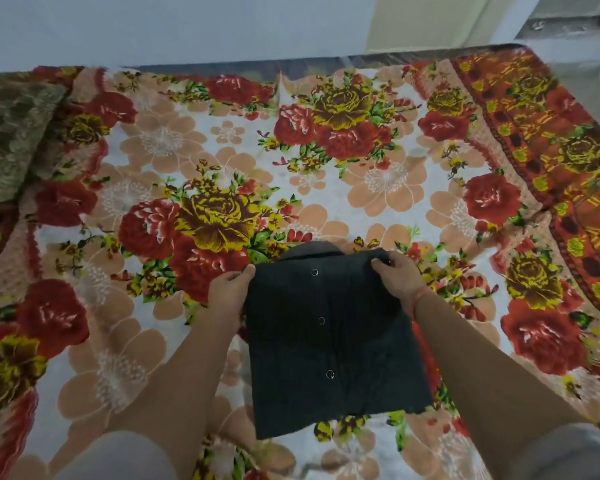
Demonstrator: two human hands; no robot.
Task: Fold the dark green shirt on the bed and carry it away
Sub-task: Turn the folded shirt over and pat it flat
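While the dark green shirt lies folded at six o'clock on the floral bedspread, long axis running twelve to six with the collar away from me, I have it pinched at both top corners. My left hand grips the ten o'clock corner, my right hand the two o'clock one, both equally near. I judge the next fold or lift must follow that axis.

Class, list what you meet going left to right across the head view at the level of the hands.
Floral bedsheet → left hand → dark green shirt → right hand → orange wrist thread → red patterned border.
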